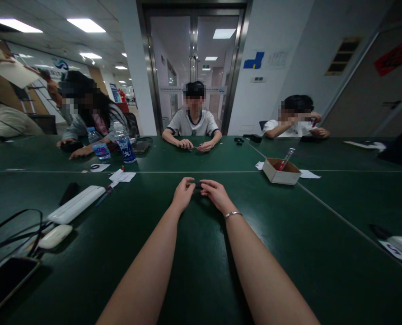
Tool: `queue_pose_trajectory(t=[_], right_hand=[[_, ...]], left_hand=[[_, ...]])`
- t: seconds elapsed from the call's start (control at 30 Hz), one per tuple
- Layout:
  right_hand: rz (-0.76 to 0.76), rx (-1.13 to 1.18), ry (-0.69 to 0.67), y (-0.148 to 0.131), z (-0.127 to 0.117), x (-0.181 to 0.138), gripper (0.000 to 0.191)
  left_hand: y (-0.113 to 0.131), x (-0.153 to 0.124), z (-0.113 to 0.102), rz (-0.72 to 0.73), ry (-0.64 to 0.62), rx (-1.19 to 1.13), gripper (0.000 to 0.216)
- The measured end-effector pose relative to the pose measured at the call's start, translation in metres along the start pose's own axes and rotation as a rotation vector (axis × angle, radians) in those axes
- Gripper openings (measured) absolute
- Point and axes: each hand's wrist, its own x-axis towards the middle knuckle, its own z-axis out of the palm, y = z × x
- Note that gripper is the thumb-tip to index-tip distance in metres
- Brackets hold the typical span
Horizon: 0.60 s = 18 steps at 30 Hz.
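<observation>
Both my forearms reach out over a dark green table (pixel 289 234). My left hand (pixel 183 194) and my right hand (pixel 216 194) meet at the middle of the table, fingers curled and pinched on a small dark object (pixel 198 184) held between them. The object is too small and dark to name. A thin silver bracelet (pixel 233 214) circles my right wrist.
A small cardboard box (pixel 281 171) with a red-capped tube stands right of my hands. On the left lie a white power strip (pixel 76 204), a white mouse-like device (pixel 55 236), black cables, a phone (pixel 4 282), paper slips and two water bottles (pixel 124 143). Three people sit across the table.
</observation>
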Motion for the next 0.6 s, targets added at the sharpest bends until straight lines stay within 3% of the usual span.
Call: queue_pose_trajectory(t=[0.6], right_hand=[[0.005,0.031,-0.002,-0.0015,0.0007,-0.0004,0.034]], left_hand=[[0.0005,0.0023,-0.0004,0.005,0.031,-0.090,0.032]])
